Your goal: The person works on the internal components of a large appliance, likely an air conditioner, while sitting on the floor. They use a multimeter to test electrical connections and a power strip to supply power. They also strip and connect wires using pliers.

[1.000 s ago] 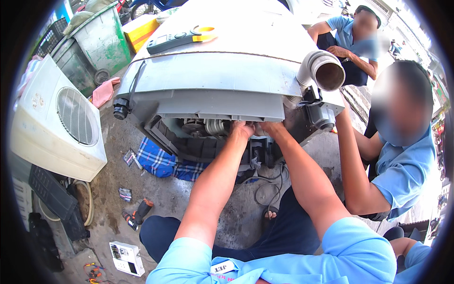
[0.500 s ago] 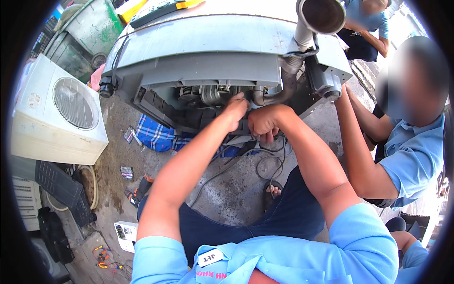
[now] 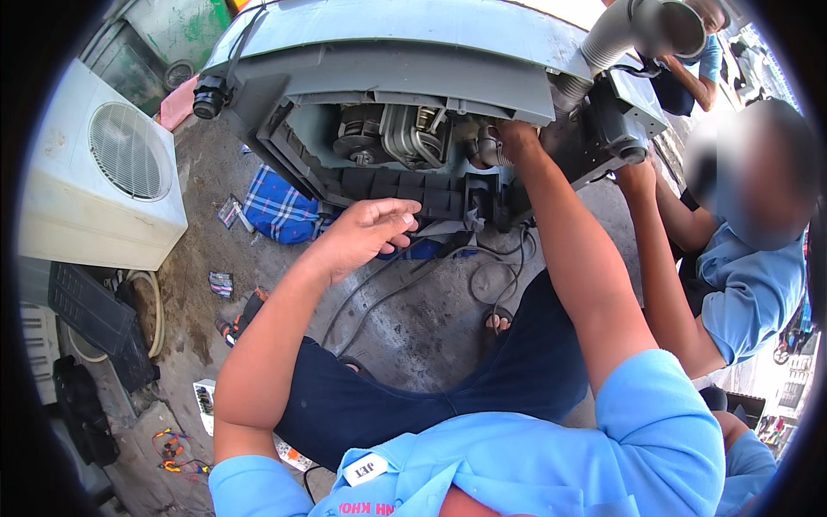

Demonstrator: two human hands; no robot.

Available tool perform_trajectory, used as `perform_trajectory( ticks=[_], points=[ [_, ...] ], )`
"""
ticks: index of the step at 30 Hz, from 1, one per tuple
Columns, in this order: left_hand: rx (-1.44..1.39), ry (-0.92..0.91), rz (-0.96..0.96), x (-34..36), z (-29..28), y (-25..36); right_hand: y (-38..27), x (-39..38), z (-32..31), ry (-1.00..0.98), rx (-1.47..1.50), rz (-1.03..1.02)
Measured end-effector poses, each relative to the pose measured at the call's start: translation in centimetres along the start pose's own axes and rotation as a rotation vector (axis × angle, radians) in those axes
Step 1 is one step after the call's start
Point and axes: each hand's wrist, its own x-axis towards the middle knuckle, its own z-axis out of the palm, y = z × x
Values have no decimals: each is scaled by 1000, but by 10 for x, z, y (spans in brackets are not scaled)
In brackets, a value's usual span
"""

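Observation:
A large white and grey machine (image 3: 413, 73) lies in front of me with its base open toward me. Inside show a motor with a pulley (image 3: 362, 142) and bent metal bars. My left hand (image 3: 366, 234) hovers in front of the lower frame, fingers stretched out, holding nothing. At the right side of the opening my right hand (image 3: 519, 138) is curled round the bent grey corrugated hose (image 3: 489, 148); part of its fingers is hidden. A wider grey hose (image 3: 624, 36) rises above it with its mouth to the right.
On the right a co-worker's hand (image 3: 636, 177) touches the machine's corner foot (image 3: 633, 153). Another person sits farther back. An air-conditioner unit (image 3: 112, 172) stands at left. Blue plaid cloth (image 3: 277, 205) and a looped cable (image 3: 493, 280) lie on the floor.
My left hand has come out of the opening, back and to the left, with its fingers spreading. My right hand has moved up to the corrugated hose. The wide hose's mouth now points more rightward.

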Motion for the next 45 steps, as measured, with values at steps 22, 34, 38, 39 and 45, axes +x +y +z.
perform_trajectory(
  ticks=[22,34,38,39,45],
  points=[
    [24,34,62,-32,-40,-10,-31,6,-24,70,1791,130],
    [637,5,132,12,-29,-26,-65,-39,-34,-477,547,303],
    [665,-16,173,9,-31,-28,-12,0,17,101,604,314],
    [649,-13,164,10,-29,-25,2,5,33,265,284,162],
    [594,22,99,8,-30,-25,12,23,50,423,259,-15]
  ],
)
